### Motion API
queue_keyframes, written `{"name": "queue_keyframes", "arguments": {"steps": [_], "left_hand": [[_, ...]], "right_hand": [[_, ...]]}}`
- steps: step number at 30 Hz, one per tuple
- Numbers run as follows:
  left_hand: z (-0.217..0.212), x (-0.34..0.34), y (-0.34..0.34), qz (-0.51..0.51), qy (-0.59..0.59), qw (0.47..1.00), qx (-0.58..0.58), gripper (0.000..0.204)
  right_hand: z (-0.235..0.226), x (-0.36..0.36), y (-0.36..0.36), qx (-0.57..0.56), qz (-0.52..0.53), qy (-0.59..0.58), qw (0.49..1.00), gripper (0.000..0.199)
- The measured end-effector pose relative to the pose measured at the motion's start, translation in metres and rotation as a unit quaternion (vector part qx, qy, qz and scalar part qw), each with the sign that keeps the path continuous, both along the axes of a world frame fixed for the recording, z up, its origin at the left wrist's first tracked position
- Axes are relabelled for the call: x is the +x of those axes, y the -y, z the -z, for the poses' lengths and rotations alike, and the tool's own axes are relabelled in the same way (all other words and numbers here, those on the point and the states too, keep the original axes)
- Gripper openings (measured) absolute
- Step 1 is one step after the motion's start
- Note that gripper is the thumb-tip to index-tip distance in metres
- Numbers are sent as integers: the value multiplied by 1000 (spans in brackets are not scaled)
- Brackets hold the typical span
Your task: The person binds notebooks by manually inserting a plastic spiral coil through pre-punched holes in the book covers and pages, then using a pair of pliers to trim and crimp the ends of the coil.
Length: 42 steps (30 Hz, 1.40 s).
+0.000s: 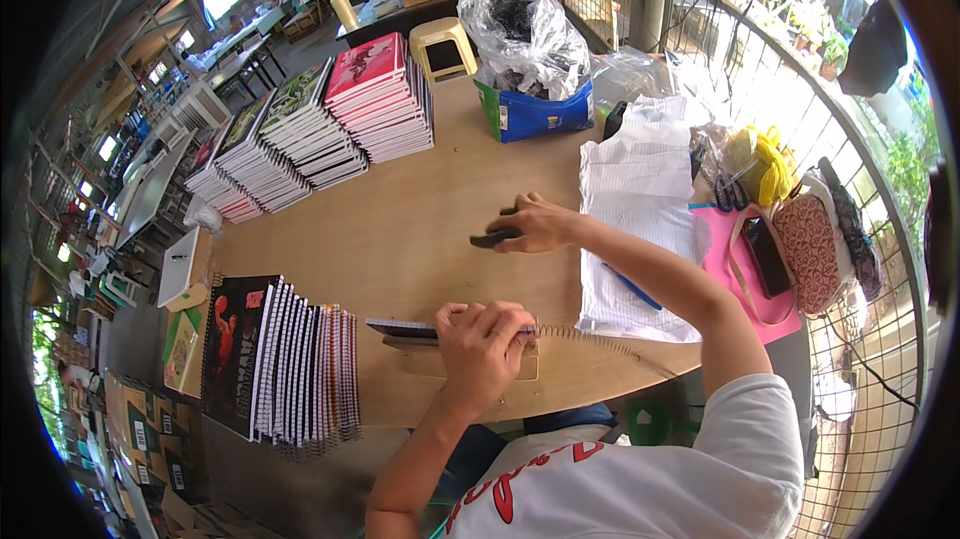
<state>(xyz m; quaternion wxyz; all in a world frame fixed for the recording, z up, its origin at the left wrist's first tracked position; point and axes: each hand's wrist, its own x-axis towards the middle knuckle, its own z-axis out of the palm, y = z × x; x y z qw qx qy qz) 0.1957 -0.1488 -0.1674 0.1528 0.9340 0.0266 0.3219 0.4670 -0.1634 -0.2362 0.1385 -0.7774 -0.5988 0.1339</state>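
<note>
Near the table's front edge, my left hand is closed on the spine of a notebook, which stands edge-up. A thin metal spiral coil runs from the spine, out past my fingers to the right. Farther out, my right hand grips a dark hand tool with two prongs, like pliers; my fingers cover part of it. A small wooden block sits beneath the notebook, partly hidden by my left hand.
Coil-bound notebooks stand stacked at the left. Tall stacks of unbound books fill the far left. A blue bag with plastic is at the back. White paper, scissors and a phone lie right, beside a wire fence.
</note>
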Motion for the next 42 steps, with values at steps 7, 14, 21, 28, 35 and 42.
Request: {"name": "queue_keyframes", "arguments": {"steps": [7,14,21,28,35,42], "left_hand": [[-3,-1,1,-36,28,999,0,24],[3,-8,-1,-57,1,998,1,30],[7,-9,0,-58,14,998,-8,40],[6,-9,1,-63,-1,997,-38,50],[4,-9,2,-68,-12,997,-34,53],[-6,-6,-5,-27,-9,999,-34,29]], "right_hand": [[-59,-26,107,-28,-58,-343,937,76],[-79,-30,103,48,-214,-497,840,67],[-77,-42,99,7,-183,-389,903,65],[-77,-36,96,11,-179,-358,917,69],[-59,-33,94,-5,-118,-338,934,47],[-25,-19,98,168,-34,218,961,44]]}}
